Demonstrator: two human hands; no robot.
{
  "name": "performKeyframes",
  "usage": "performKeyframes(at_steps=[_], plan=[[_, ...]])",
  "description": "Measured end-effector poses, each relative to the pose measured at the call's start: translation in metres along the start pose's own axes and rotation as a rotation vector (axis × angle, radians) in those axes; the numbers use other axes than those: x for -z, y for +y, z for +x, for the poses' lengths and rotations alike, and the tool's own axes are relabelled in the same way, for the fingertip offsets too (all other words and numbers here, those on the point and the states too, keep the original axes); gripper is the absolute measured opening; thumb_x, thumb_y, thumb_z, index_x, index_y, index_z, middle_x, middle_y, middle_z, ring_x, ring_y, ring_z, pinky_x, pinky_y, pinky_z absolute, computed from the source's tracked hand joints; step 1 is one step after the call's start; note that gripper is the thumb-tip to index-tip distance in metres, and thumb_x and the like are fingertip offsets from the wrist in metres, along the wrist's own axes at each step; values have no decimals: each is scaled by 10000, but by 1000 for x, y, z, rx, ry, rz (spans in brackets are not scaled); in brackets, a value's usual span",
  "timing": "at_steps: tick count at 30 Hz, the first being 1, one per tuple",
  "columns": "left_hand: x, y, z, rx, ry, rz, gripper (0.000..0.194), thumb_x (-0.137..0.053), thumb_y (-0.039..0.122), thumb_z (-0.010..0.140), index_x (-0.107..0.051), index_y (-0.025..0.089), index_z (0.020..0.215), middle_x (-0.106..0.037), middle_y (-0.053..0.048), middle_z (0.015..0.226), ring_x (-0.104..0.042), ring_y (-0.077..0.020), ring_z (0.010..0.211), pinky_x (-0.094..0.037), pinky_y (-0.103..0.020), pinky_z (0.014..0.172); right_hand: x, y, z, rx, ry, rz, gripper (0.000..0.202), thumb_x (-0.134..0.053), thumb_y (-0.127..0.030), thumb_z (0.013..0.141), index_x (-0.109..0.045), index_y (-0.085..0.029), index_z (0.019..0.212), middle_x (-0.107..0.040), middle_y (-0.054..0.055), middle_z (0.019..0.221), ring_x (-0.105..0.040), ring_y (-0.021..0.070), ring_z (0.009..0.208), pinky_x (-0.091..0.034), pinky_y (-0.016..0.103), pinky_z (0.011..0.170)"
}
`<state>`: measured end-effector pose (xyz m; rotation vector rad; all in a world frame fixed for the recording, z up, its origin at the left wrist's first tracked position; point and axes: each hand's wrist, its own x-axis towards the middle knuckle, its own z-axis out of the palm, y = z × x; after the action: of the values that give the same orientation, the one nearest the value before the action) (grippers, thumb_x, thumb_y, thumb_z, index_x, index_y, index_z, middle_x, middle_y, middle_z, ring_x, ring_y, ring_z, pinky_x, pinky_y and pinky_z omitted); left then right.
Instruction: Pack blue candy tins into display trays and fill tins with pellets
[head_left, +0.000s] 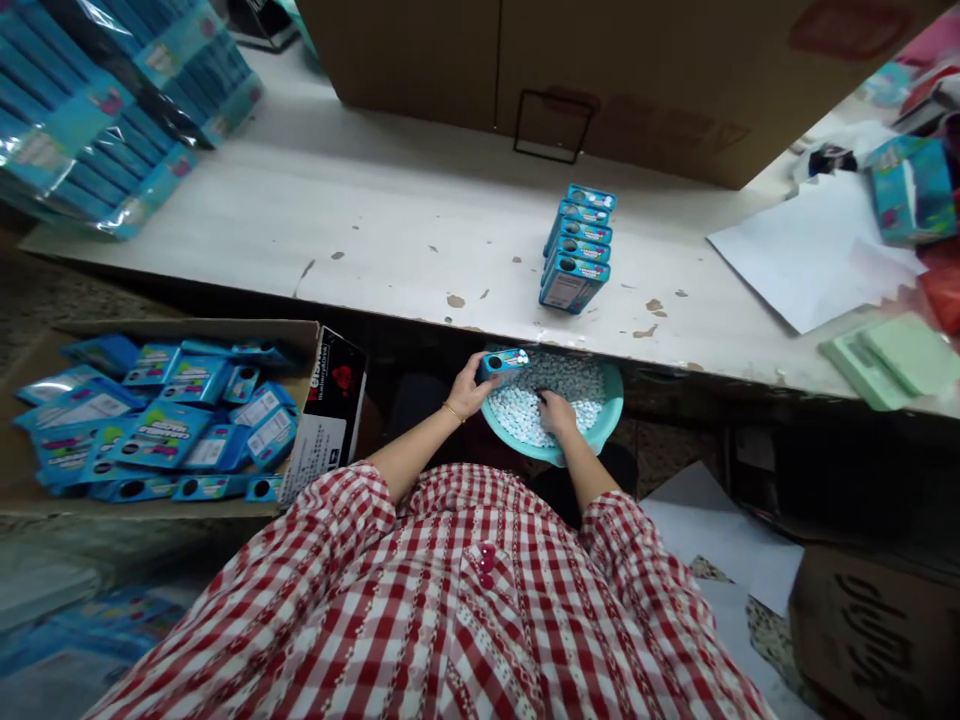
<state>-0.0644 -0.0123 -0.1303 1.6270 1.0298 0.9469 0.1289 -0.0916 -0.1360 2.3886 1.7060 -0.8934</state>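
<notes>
My left hand (466,390) grips a small blue box (504,362) with a dark round spot on its top, held over the left rim of a turquoise basin (618,408). Small white pellets (517,415) fill the basin, and the table edge shades its far part. My right hand (556,412) is down among the pellets, its fingers closed around a small dark thing (540,396) that is too small to name. On the table beyond, several similar blue boxes (576,270) stand upright in a row.
At the left sits an open carton (180,505) holding several blue boxes. Wrapped blue packs (112,120) lie on the white table (390,240). A large cardboard box (637,90) blocks the back. Paper sheets (810,250) and a pale green case (892,360) lie at the right.
</notes>
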Motion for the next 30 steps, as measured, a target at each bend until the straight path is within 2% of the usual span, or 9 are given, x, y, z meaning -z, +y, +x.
performKeyframes(at_steps=[3,6,10,13,16,19,23,26,30], plan=[[7,0,0,28,26,-5,459,-629,287,705,-468,168,1118,-582,-56,1046,-558,-197,961,-430,-355,907,-2,15,5,41,37,243,345,-468,-244,797,-596,-227,1117,-637,72,1077,-579,224,1012,-444,311,867],[14,1,1,21,45,10,457,-629,285,701,-469,168,1113,-580,-60,1050,-555,-201,972,-429,-356,909,9,38,-4,125,67,431,349,-508,-215,726,-618,-194,1057,-660,62,990,-599,210,931,-455,320,855],[14,6,2,-38,24,69,414,-610,273,718,-481,173,1098,-585,-57,1053,-560,-192,963,-434,-345,903,44,54,-29,211,73,510,375,-509,-265,724,-591,-133,1066,-658,72,984,-596,197,900,-457,336,834],[5,11,3,-92,-23,112,376,-581,235,732,-490,178,1093,-588,-60,1060,-562,-194,970,-436,-349,903,81,50,-50,285,67,526,382,-521,-302,744,-585,-122,1076,-651,79,1024,-589,196,936,-450,328,846],[-6,18,4,-135,-84,175,388,-556,180,719,-499,175,1103,-573,-74,1092,-548,-204,1007,-425,-357,922,116,33,-66,318,42,412,382,-513,-304,777,-585,-147,1118,-655,64,1052,-592,191,960,-447,305,855],[-16,22,4,-161,-148,244,404,-532,149,705,-514,165,1108,-568,-81,1086,-535,-215,1023,-419,-360,929,140,6,-74,304,41,118,361,-492,-302,805,-603,-188,1129,-643,62,1112,-580,209,1023,-432,305,881],[-24,24,1,-161,-199,315,418,-509,140,697,-523,170,1113,-563,-80,1092,-523,-224,1026,-412,-372,931,153,-34,-77,186,12,-318,364,-464,-330,826,-589,-252,1159,-638,85,1117,-587,268,1016,-445,383,844],[-27,22,-1,-164,-206,332,418,-504,132,693,-525,160,1109,-563,-87,1097,-511,-231,1038,-399,-385,942,157,-59,-82,173,-3,-472,320,-448,-311,834,-611,-230,1098,-653,113,1043,-612,277,942,-463,384,778],[-25,18,-1,-142,-193,309,397,-514,148,705,-521,168,1102,-560,-83,1092,-517,-223,1027,-403,-378,936,166,-60,-93,195,40,-529,307,-400,-291,862,-595,-209,1084,-644,116,1036,-622,261,893,-462,357,744]])
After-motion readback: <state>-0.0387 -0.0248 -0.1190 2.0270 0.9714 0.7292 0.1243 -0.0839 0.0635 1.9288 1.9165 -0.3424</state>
